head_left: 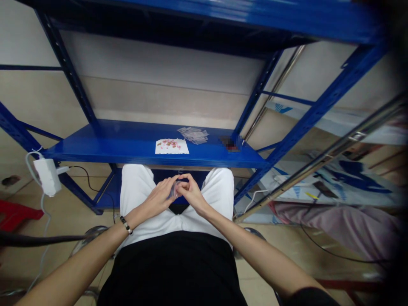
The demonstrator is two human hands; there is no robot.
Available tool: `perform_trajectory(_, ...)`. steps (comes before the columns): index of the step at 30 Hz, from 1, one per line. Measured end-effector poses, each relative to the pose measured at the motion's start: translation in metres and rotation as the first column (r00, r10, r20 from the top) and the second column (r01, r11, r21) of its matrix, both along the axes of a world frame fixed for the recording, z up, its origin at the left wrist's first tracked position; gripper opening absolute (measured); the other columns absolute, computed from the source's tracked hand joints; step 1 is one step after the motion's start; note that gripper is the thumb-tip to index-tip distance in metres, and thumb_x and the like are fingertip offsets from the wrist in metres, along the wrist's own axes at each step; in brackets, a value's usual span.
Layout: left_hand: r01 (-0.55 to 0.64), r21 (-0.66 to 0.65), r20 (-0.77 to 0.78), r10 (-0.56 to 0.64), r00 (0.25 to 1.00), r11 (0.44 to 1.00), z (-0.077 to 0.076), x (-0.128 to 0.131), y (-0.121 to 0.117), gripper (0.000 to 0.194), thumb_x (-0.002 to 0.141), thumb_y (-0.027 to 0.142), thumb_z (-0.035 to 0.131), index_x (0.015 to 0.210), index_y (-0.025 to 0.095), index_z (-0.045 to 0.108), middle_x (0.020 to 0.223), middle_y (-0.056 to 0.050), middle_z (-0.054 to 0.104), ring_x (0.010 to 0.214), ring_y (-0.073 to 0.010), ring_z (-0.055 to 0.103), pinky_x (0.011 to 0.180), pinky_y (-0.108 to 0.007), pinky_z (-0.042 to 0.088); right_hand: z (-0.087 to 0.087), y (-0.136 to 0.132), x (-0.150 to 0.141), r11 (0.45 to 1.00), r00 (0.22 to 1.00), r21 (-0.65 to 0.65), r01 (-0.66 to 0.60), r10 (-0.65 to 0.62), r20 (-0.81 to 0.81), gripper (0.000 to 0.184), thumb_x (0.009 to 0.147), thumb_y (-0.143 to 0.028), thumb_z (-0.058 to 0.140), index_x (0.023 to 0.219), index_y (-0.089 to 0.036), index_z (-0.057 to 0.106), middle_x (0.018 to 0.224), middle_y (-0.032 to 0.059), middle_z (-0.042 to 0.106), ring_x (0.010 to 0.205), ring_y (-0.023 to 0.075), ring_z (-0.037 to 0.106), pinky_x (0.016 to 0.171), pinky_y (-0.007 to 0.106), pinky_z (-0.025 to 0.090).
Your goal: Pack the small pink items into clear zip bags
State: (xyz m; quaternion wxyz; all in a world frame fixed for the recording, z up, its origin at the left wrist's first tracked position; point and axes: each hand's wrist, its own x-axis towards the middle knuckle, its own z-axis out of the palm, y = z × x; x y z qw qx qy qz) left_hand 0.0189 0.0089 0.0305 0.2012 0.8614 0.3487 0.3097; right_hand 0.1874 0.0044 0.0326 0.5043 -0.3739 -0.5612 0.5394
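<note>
My left hand (162, 192) and my right hand (191, 193) meet above my lap, below the front edge of the blue shelf (127, 140). Between them is a small clear plastic bag (173, 191), with the fingers of both hands closed on it. Whether anything lies inside the bag is too small to make out. On the shelf in front, a white sheet (183, 148) bears several small pink, red and greenish pieces (172, 143). Behind it to the right lies a loose pile of clear plastic bags (195, 135).
A dark, blurred-out object (231, 143) lies at the shelf's right end. Blue uprights (63, 63) frame the shelf, with another level overhead. A white power strip (47, 176) hangs at the left, cables trailing. At right, a metal pole (287, 182) runs diagonally before a cluttered lower surface.
</note>
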Motion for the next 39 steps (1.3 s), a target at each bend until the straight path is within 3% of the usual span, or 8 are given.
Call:
perform_trajectory(5,0.051,-0.195,0.193,-0.012,0.981,0.979,-0.001,0.000,0.003,0.038,0.095,0.026,0.045,0.131,0.019,0.049,0.124,-0.012,0.058,0.113,-0.0247,0.054,0.101,-0.040,0.040,0.016,-0.007,0.011,0.895,0.919,0.400,0.199,-0.312,0.242,0.018,0.088,-0.019,0.051,0.105,-0.021,0.052,0.093,0.0040,0.060,0.086,0.0177,0.059,0.074,0.030,0.047)
perform_trajectory(10,0.145,-0.328,0.287,-0.048,0.957,0.933,0.008,0.004,0.002,0.014,0.089,0.025,0.051,0.100,0.017,0.056,0.093,-0.003,0.059,0.088,-0.0181,0.055,0.085,-0.031,0.044,0.034,-0.015,0.022,0.689,0.844,0.705,-0.169,-0.269,0.465,0.037,0.083,0.000,0.036,0.097,-0.019,0.064,0.105,0.0085,0.062,0.101,0.0212,0.056,0.090,0.039,0.042)
perform_trajectory(14,0.129,-0.323,0.227,-0.056,0.972,0.938,0.010,0.004,0.001,0.005,0.087,0.022,0.051,0.089,0.018,0.050,0.086,-0.001,0.055,0.083,-0.0168,0.052,0.079,-0.029,0.043,0.035,-0.014,0.021,0.667,0.769,0.636,-0.388,-0.147,0.623,0.046,0.076,0.004,0.037,0.106,-0.017,0.065,0.104,0.0090,0.068,0.100,0.0215,0.058,0.088,0.038,0.043)
perform_trajectory(21,0.121,-0.141,-0.147,-0.142,0.979,0.983,0.008,-0.003,-0.006,0.017,0.077,0.013,0.050,0.093,0.020,0.049,0.089,-0.004,0.056,0.086,-0.0215,0.054,0.079,-0.033,0.042,0.034,-0.025,0.013,0.696,0.421,0.312,-0.646,-0.015,0.907,0.042,0.073,0.002,0.048,0.109,-0.014,0.064,0.114,0.0117,0.067,0.112,0.0229,0.058,0.093,0.033,0.045)
perform_trajectory(25,0.152,-0.098,-0.215,-0.170,0.962,0.984,0.002,0.005,-0.018,0.022,0.079,0.010,0.045,0.098,0.020,0.049,0.092,-0.006,0.059,0.088,-0.0219,0.056,0.081,-0.033,0.043,0.024,-0.033,0.008,0.700,0.256,0.174,-0.693,0.013,0.967,0.037,0.071,-0.004,0.056,0.105,-0.011,0.066,0.111,0.0146,0.068,0.110,0.0258,0.061,0.097,0.035,0.044)
perform_trajectory(31,0.156,-0.114,-0.245,-0.180,0.953,0.981,-0.008,0.012,-0.028,0.018,0.075,0.010,0.048,0.090,0.020,0.051,0.086,-0.005,0.062,0.081,-0.0223,0.058,0.073,-0.031,0.042,0.009,-0.040,0.009,0.689,0.165,0.092,-0.719,0.041,0.985,0.027,0.071,-0.008,0.055,0.095,-0.009,0.067,0.099,0.0154,0.071,0.089,0.0241,0.066,0.081,0.031,0.049)
perform_trajectory(35,0.197,-0.330,-0.140,-0.254,0.957,0.923,-0.013,0.016,-0.004,0.011,0.070,0.014,0.054,0.080,0.019,0.051,0.076,-0.001,0.061,0.069,-0.0180,0.056,0.061,-0.026,0.038,0.011,-0.014,0.015,0.708,0.058,-0.049,-0.705,0.126,0.990,0.008,0.072,-0.012,0.056,0.075,-0.015,0.063,0.074,0.0067,0.067,0.059,0.0168,0.056,0.053,0.026,0.040)
perform_trajectory(39,0.247,-0.477,0.162,-0.192,0.968,0.843,-0.002,0.017,0.038,0.009,0.068,0.014,0.054,0.077,0.016,0.053,0.075,0.000,0.060,0.068,-0.0136,0.051,0.060,-0.023,0.038,0.039,0.031,0.015,0.695,0.180,-0.009,-0.719,0.198,0.964,0.011,0.069,-0.007,0.056,0.074,-0.015,0.060,0.066,-0.0002,0.059,0.055,0.0116,0.046,0.050,0.022,0.033)
